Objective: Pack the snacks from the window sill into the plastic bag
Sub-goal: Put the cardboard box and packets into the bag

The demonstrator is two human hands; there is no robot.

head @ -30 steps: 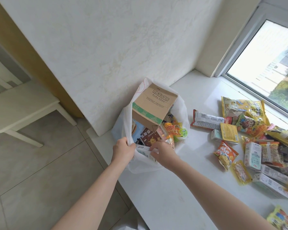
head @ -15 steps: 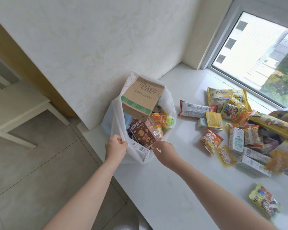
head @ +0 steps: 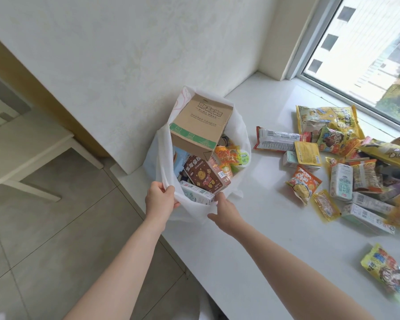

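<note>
White stone window sill [head: 275, 227], broad and pale, carrying everything here. White plastic bag [head: 194, 211] standing at its left end against the wall, mouth open, already well filled. Brown cardboard box [head: 201, 125] tilted at the back of the bag, largest thing inside; below it a dark brown carton with a bear [head: 206, 174], an orange packet [head: 226, 155], and a pale slim carton [head: 195, 195] lying just inside the near rim.

Heap of snacks [head: 346, 162] lying loose on the sill to the right of the bag, well apart from it: yellow packs by the window, small white cartons, orange sachets. One yellow packet [head: 383, 266] alone, nearer the sill's front edge.

Left hand [head: 159, 197] gripping the bag's near rim, fingers curled over the plastic, holding the mouth open. Right hand [head: 224, 210] just outside the rim, fingers relaxed and extended, holding nothing, its fingertips at or near the plastic.

Judged step: between items, one drop done and the right hand free. Much of the task left, to judge by the heap. Next move likely calling for a reach right to the nearest packet, while keeping the rim held wide; little room left under the box, so flat packets probably easiest to slip in.
</note>
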